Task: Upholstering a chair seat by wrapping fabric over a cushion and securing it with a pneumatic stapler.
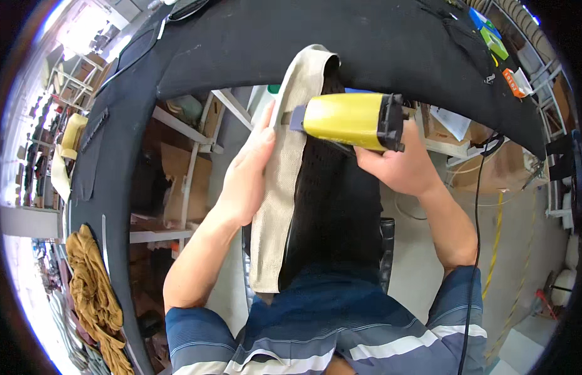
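A long beige woven-fabric strip (275,212) stands lengthwise before me, its far end curling over the edge of the black-covered bench. My left hand (246,172) is closed around its left side, with the fingers partly hidden behind it. My right hand (403,164) grips a yellow power tool (347,119) with a black rear end; its handle is mostly hidden beneath the body. The tool's grey nose (297,118) meets the strip just right of my left fingertips, apparently touching it. Dark perforated material (335,206) lies to the right of the strip, over my lap.
The black-covered bench (253,37) curves around ahead and to the left. On it lie a brown cloth (94,300), a yellowish roll (72,134) and an orange box (516,82). A black cord (476,250) hangs beside my right arm. White frame legs (191,181) stand below.
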The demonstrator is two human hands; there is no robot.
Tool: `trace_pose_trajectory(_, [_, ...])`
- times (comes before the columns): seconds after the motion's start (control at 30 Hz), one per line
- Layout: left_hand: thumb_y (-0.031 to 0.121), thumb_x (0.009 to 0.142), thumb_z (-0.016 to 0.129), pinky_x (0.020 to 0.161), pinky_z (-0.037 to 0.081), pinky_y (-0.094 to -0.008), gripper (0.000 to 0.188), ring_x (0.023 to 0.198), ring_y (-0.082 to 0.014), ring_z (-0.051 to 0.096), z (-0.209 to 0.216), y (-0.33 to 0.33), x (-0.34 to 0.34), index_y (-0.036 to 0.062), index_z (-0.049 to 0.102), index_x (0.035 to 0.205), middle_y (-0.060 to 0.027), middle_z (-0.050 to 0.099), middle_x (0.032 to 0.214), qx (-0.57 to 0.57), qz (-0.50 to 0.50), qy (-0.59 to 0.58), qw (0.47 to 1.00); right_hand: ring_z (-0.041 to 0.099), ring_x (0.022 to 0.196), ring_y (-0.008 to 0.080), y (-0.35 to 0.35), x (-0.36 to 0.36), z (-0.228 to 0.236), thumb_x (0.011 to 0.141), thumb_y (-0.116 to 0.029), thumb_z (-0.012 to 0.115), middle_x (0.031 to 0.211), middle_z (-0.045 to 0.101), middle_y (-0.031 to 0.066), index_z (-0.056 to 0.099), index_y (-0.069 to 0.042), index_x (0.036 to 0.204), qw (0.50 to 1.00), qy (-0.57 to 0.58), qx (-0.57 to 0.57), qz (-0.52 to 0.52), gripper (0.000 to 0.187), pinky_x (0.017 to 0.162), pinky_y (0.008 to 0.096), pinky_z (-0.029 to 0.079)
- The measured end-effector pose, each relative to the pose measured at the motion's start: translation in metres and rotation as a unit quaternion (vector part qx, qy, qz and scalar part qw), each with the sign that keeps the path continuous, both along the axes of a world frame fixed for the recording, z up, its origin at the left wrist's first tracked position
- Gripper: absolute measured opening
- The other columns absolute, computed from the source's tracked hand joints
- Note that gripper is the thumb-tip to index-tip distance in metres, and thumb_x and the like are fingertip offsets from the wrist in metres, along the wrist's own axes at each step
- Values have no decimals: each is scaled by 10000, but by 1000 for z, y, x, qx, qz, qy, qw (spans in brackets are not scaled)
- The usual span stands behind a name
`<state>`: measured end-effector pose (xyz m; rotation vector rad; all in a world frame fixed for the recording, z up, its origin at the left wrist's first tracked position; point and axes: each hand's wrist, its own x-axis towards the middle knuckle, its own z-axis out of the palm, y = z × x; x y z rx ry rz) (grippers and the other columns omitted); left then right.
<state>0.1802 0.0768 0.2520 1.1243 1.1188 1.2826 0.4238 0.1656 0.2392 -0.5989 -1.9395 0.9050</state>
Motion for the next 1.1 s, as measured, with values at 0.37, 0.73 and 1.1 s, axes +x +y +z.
trace_pose_trajectory(0.37, [172, 1075, 410, 1232, 256, -399, 622, 1521, -369, 331, 15, -5, 2, 18, 177, 1631, -288, 335, 1616, 77, 10, 357, 931, 703, 702, 311, -13, 5, 0, 764, -24, 686, 787, 692, 186, 688, -15, 983, 999, -14, 49, -15, 219, 650, 373, 519])
trace_pose_trajectory(0.73, [138, 1061, 408, 1230, 259, -407, 633, 1514, -400, 333, 14, -6, 1, 24, 164, 1633, -318, 342, 1601, 79, 9, 372, 925, 688, 713, 365, -13, -1, 5, 740, -27, 692, 788, 689, 187, 678, -13, 951, 997, -22, 68, 1, 212, 644, 402, 511])
trace_pose_trajectory(1.1, [109, 1001, 575, 1260, 116, -341, 844, 1571, -240, 155, 0, -24, 0, 10, 47, 1653, -179, 156, 1703, 15, -35, 52, 998, 669, 665, 368, -11, -2, -2, 739, -26, 684, 730, 667, 180, 667, -1, 885, 999, -19, 33, -11, 149, 629, 409, 502])
